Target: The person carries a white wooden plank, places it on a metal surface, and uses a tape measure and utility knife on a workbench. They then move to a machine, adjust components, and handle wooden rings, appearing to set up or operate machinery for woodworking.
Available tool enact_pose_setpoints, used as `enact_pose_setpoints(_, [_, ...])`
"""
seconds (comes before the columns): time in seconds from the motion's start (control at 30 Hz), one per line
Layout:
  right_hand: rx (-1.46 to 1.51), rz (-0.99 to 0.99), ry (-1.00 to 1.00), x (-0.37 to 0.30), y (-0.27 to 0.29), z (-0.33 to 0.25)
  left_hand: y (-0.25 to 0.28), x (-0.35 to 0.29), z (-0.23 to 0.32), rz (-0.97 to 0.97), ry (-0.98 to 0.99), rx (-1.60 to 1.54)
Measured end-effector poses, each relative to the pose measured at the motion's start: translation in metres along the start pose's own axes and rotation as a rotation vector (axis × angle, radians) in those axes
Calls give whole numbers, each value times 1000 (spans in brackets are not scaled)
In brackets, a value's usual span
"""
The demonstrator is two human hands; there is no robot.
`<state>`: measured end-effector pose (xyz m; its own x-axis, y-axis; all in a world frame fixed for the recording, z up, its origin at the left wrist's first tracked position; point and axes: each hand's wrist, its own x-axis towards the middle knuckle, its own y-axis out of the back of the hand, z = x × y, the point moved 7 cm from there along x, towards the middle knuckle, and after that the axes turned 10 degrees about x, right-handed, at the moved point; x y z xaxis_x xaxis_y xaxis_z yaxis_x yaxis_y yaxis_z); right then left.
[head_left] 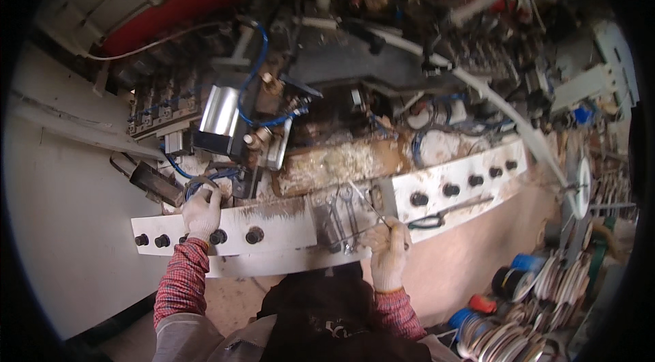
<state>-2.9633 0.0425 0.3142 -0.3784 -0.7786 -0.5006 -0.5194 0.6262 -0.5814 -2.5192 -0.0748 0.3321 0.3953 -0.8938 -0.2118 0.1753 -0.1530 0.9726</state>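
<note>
Both my hands wear pale work gloves. My left hand (203, 213) reaches over the left part of the white control panel (283, 231). Its fingers curl in at a loop of dark cable (194, 186); what they pinch is hidden. Over the middle of the machine's front edge, my right hand (387, 253) is closed round a thin metal rod (369, 204) that slants up and left. Several wrenches (349, 206) lie just left of that hand. To its right, a tool with green loop handles (427, 222) rests against the right white panel (437, 204).
Black knobs (254, 234) stick up along both panels. Behind them stand a silver cylinder (220, 113), blue air tubing (263, 55) and a dusty, yellowish block (334, 165). A pale bar (505, 106) slants down the right side. Rolls of edging tape (505, 338) stack at lower right.
</note>
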Motion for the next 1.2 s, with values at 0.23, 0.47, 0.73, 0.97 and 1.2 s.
enact_pose_setpoints(0.23, [-495,-427,543,18,-159,-117,-8,3,0,79,-87,-31])
enact_pose_setpoints(0.47, [-1123,-852,1208,57,-351,-143,-10,3,-6,185,-141,-62])
enact_pose_setpoints(0.73, [-1356,-884,1724,128,-404,-92,-19,8,-9,99,-146,-18])
enact_pose_setpoints(0.97, [-1516,-833,1853,154,-418,-76,-17,8,-6,124,-182,-15])
enact_pose_setpoints(1.2, [-2072,-634,1632,185,-458,-62,-17,9,-9,130,-204,-9])
